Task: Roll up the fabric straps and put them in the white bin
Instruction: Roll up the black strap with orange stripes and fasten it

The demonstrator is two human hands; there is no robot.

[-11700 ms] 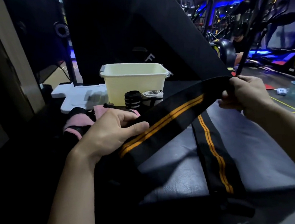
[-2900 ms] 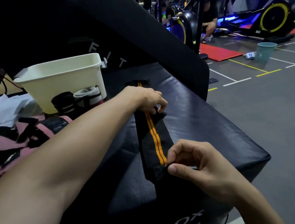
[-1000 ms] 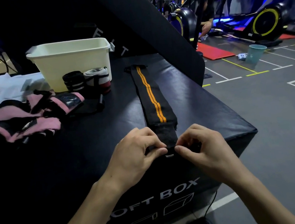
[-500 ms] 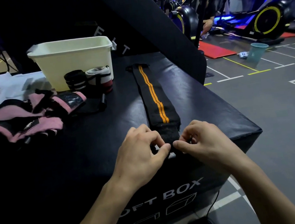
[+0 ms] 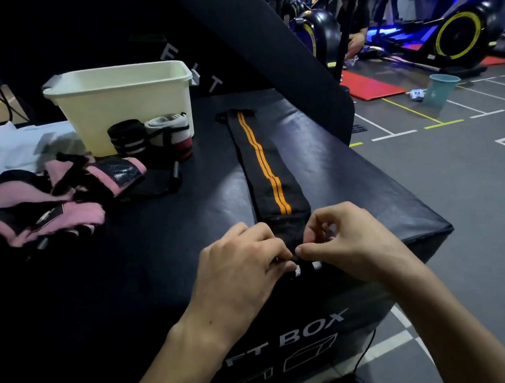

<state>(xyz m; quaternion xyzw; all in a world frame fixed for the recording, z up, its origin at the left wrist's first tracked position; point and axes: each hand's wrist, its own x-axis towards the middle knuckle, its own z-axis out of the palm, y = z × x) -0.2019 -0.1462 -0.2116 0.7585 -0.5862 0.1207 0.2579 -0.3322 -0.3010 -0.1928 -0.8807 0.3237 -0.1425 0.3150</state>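
Pinching black strap's [image 5: 263,171] near end: left hand [image 5: 242,275], right hand [image 5: 349,243].

strap end: the near end of the black strap [image 5: 263,171] is covered by the left hand [image 5: 242,272] and right hand [image 5: 349,243]
bin inside: hidden behind the white bin [image 5: 126,108] wall
pink gear: pink gear [image 5: 25,216] cut off at the frame's left edge
forearms: cut off at the bottom edge

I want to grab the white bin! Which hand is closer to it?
Left. The left hand pinches the strap's near end, on the white bin's side; the right hand pinches beside it, farther away.
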